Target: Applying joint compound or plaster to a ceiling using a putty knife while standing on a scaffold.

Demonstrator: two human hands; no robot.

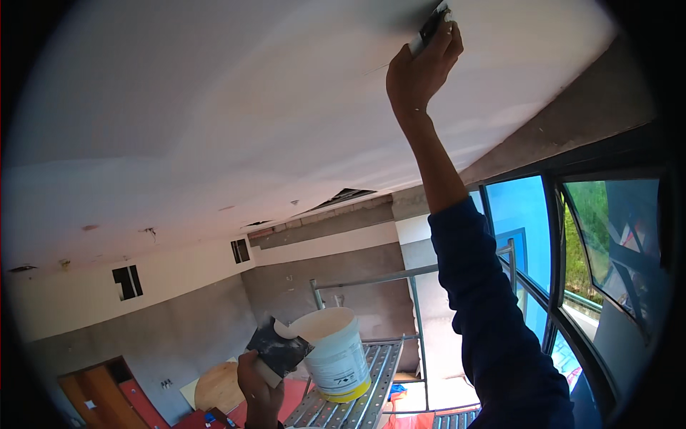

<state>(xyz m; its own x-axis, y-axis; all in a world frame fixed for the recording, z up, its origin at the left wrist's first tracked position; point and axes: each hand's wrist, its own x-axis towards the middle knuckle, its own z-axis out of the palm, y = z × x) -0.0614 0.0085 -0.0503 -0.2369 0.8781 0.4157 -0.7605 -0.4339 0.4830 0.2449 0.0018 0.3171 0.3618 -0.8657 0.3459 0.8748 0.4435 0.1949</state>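
Note:
My right hand is raised high, its fingers closed round a putty knife with a dark part and white smears. The tool is up at the white ceiling; whether its edge touches cannot be made out. Low in the picture, my left hand grips a wide dark-bladed scraper by its pale handle. White smears mark that blade, and a pale rounded patch shows at its upper edge. Just right of the scraper, a white bucket with a yellow base stands on a perforated metal platform.
A metal scaffold rail runs behind the bucket. Tall dark-framed windows line the right side, one pane tilted out. Dark openings break the far ceiling. At lower left are a wooden door and a round wooden board.

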